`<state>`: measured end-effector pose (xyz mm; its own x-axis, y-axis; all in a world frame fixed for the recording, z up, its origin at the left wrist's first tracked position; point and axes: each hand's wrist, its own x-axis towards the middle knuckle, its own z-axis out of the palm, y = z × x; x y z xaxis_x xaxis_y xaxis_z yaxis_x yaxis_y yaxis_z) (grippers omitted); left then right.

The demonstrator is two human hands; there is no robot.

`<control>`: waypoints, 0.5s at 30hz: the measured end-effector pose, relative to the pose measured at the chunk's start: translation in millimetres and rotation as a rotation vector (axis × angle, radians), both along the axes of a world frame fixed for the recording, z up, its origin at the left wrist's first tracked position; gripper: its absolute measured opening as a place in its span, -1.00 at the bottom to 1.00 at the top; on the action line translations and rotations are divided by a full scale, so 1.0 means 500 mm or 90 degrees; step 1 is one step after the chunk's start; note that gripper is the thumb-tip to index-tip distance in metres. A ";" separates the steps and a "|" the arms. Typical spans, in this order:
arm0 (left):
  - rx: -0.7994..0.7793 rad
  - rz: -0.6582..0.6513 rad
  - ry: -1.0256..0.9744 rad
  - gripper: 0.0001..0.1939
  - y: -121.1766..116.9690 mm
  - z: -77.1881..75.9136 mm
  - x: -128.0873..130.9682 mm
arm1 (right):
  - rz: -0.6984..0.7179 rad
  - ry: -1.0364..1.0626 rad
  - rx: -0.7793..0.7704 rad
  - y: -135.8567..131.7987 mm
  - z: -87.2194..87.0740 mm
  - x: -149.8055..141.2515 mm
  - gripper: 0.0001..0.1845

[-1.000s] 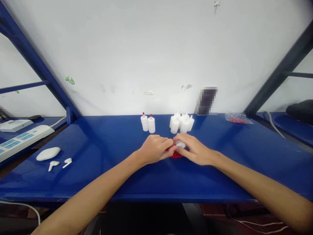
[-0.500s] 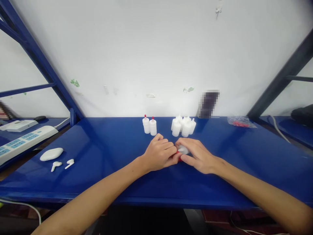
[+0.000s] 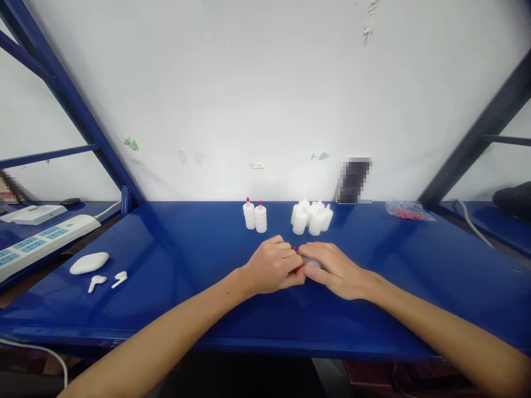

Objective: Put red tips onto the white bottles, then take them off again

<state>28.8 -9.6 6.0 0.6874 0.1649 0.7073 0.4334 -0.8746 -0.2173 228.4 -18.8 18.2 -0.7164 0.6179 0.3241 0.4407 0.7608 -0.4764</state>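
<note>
My left hand (image 3: 274, 268) and my right hand (image 3: 336, 268) meet at the middle of the blue table (image 3: 186, 260), fingers curled together. My right hand is wrapped round a small white bottle (image 3: 311, 262) lying on its side. My left fingertips pinch at its end, where a bit of red (image 3: 295, 250) shows; I cannot make out what they hold. Behind my hands stand two white bottles with red caps (image 3: 255, 215) and a cluster of uncapped white bottles (image 3: 312, 216).
A clear bag of red caps (image 3: 409, 210) lies at the back right. A white earbud case (image 3: 89, 262) and two earbuds (image 3: 107, 281) lie at the left. A power strip (image 3: 37, 243) sits on the neighbouring bench. Blue frame struts slant at both sides.
Both hands have closed tighter over the bottle and dropped slightly toward me. The pile of red caps seen under them a second ago is now hidden.
</note>
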 end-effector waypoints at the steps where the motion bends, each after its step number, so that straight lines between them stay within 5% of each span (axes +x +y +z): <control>1: 0.008 0.000 -0.002 -0.67 0.000 0.000 0.000 | 0.000 0.002 0.000 -0.001 0.001 -0.001 -0.45; 15: 0.169 -0.072 0.009 -0.69 -0.001 0.012 -0.008 | 0.057 0.041 -0.017 -0.015 0.013 0.000 -0.45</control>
<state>24.6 -10.4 11.8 0.7012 -0.1026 0.7055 0.3316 -0.8291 -0.4501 228.3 -26.5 24.7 -0.7469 0.5613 0.3564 0.3391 0.7826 -0.5220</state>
